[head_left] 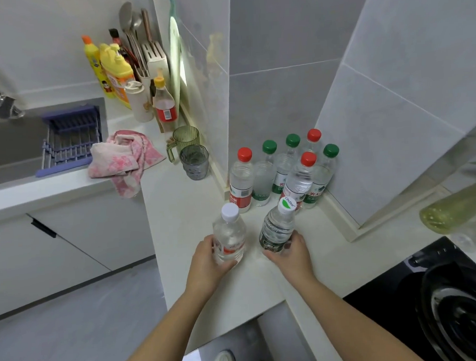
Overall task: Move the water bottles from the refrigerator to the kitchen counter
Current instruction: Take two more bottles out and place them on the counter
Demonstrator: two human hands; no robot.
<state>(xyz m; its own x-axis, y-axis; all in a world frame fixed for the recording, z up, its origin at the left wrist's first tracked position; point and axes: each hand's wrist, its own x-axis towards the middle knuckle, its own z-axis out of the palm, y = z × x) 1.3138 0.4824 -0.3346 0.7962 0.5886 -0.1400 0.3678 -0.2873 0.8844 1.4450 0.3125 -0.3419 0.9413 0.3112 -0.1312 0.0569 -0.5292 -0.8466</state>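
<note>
1. The left hand [207,259] wraps fingers and thumb round the lower body of a white-capped water bottle [229,235] with a red-banded label, holding it upright.
2. The right hand [292,255] grips the lower part of a dark-labelled water bottle [277,227], which leans a little, its green-and-white cap tipped away from the left hand.
3. Both bottles are down at the counter [183,210]. Their bases seem to rest on it, though the fingers partly hide them.
4. Beyond both hands, in the tiled corner, six more water bottles [281,167] stand packed together, three with red caps and three with green.
5. Further out, to the left of the left hand, are a pink towel [126,158], a green mug [186,139] and a grey cup [194,161].
6. A black hob [400,296] lies to the right of the right hand.
</note>
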